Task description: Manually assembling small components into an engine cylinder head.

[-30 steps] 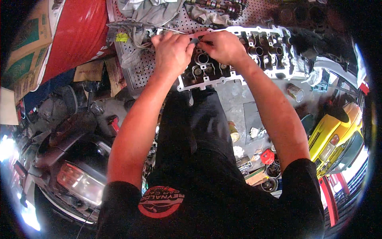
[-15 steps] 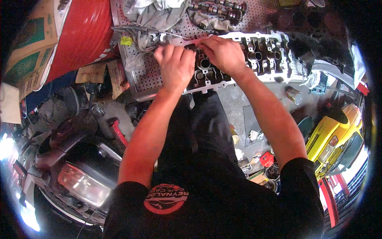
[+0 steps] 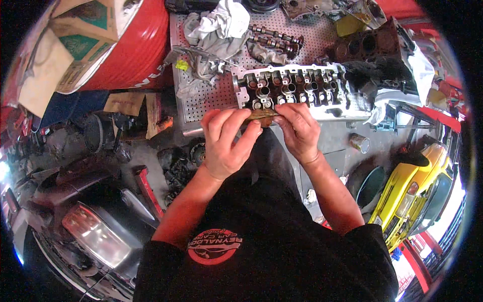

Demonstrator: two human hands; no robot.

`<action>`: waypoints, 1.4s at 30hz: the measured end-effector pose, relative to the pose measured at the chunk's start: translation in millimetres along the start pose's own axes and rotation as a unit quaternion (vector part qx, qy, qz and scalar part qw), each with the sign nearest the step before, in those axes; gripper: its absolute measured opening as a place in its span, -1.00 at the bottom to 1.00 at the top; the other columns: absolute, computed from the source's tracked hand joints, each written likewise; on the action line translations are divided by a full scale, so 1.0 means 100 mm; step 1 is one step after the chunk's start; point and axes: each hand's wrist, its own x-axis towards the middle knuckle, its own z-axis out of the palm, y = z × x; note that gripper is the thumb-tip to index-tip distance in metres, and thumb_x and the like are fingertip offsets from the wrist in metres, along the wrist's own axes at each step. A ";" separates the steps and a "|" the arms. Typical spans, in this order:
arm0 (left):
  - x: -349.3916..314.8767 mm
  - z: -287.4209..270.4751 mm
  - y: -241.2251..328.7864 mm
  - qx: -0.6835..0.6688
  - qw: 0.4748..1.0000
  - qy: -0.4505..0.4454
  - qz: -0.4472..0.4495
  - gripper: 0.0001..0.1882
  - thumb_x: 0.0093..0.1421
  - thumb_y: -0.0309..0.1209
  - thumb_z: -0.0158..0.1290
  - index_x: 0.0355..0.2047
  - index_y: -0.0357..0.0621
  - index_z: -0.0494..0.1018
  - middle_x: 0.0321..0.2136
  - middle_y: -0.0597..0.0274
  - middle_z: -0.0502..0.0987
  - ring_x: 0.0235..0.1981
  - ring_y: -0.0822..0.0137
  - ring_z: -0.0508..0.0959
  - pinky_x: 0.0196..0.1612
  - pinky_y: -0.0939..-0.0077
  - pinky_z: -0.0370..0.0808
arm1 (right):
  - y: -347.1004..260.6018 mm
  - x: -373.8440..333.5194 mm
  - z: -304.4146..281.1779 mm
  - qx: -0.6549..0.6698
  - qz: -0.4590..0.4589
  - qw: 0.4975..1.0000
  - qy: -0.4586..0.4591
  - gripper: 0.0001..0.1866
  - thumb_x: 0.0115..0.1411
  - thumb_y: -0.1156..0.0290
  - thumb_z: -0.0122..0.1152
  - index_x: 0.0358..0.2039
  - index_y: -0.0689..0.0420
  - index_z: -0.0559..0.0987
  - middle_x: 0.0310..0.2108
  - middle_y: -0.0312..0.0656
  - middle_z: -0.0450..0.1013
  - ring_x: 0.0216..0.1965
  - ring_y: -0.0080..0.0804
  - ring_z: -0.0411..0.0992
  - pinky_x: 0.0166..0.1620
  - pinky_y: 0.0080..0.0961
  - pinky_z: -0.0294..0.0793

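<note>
My left hand (image 3: 225, 143) and my right hand (image 3: 300, 132) are both closed on a small brown folded piece (image 3: 262, 115), like a worn strip of sheet material. Fingers and thumbs pinch it from its two ends, and part of it is covered by them. It is held just in front of the near edge of a metal cylinder head (image 3: 297, 96). That head lies lengthwise on a perforated metal bench top (image 3: 193, 106), its round bores and valve parts facing up.
Behind the head lie two camshafts (image 3: 275, 40) and crumpled grey rags (image 3: 214, 32). A dark engine block (image 3: 370, 48) stands at the back right. To the left is a red drum (image 3: 138, 55). A tin can (image 3: 358, 143) sits on the floor, with a dark car's headlight (image 3: 95, 236) at lower left.
Both hands have moved back from the cylinder head's far left edge toward me. The brown piece now shows between them. The view has shifted, revealing more of the bench's far side.
</note>
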 end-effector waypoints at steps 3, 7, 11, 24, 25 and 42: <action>0.01 -0.15 -0.01 -0.094 0.993 -0.016 -0.068 -0.76 0.09 -0.44 0.37 -0.23 -0.10 0.61 -0.16 0.16 0.61 -0.09 0.09 0.53 0.01 0.14 0.44 | -0.25 0.01 -0.03 0.015 0.060 0.997 -0.040 -0.67 0.07 0.55 0.50 -0.12 0.11 0.69 -0.21 -0.14 0.62 -0.23 -0.13 0.58 -0.18 -0.29 0.57; 0.00 -0.29 -0.01 -0.292 0.892 -0.073 -0.337 -0.84 0.21 -0.50 0.31 -0.23 -0.21 0.57 -0.31 0.25 0.63 -0.21 0.29 0.57 -0.07 0.37 0.51 | -0.46 0.07 -0.05 0.061 0.108 0.988 -0.096 -0.74 0.14 0.48 0.49 -0.14 0.14 0.70 -0.26 -0.10 0.62 -0.25 -0.13 0.58 -0.18 -0.31 0.58; -0.10 -0.29 -0.02 -0.476 0.723 -0.045 -0.499 -0.90 0.29 -0.50 0.26 -0.23 -0.24 0.57 -0.26 0.33 0.62 -0.18 0.43 0.56 -0.04 0.44 0.50 | -0.57 0.07 -0.01 0.111 0.174 0.966 -0.156 -0.83 0.34 0.45 0.31 -0.10 0.21 0.67 -0.32 -0.18 0.58 -0.34 -0.42 0.53 -0.24 -0.50 0.53; -0.21 -0.37 -0.04 -0.162 0.959 -0.129 -0.196 -0.71 0.13 -0.42 0.35 -0.15 -0.24 0.60 -0.22 0.06 0.62 -0.13 -0.01 0.56 -0.02 0.16 0.51 | -0.66 -0.15 0.12 0.209 0.367 0.897 -0.126 -0.74 0.34 0.39 0.34 -0.03 0.22 0.64 -0.26 -0.21 0.58 -0.31 -0.44 0.53 -0.21 -0.44 0.57; -0.24 -0.33 -0.07 -0.152 0.955 -0.144 -0.209 -0.73 0.14 -0.44 0.34 -0.16 -0.22 0.59 -0.26 0.06 0.61 -0.19 0.00 0.57 -0.07 0.16 0.50 | -0.70 -0.07 0.10 0.092 0.217 0.962 -0.137 -0.68 0.28 0.40 0.37 0.04 0.16 0.63 -0.15 -0.19 0.57 -0.20 -0.34 0.53 -0.13 -0.36 0.58; 0.17 0.89 -0.40 -0.104 0.939 -0.223 -0.238 -0.81 0.25 -0.36 0.22 -0.21 -0.19 0.57 -0.28 -0.03 0.62 -0.18 -0.13 0.60 -0.10 0.05 0.55 | 0.97 0.31 0.08 0.049 0.115 0.935 -0.333 -0.86 0.23 0.39 0.28 -0.24 0.13 0.66 -0.33 0.03 0.60 -0.24 0.10 0.58 -0.12 0.03 0.53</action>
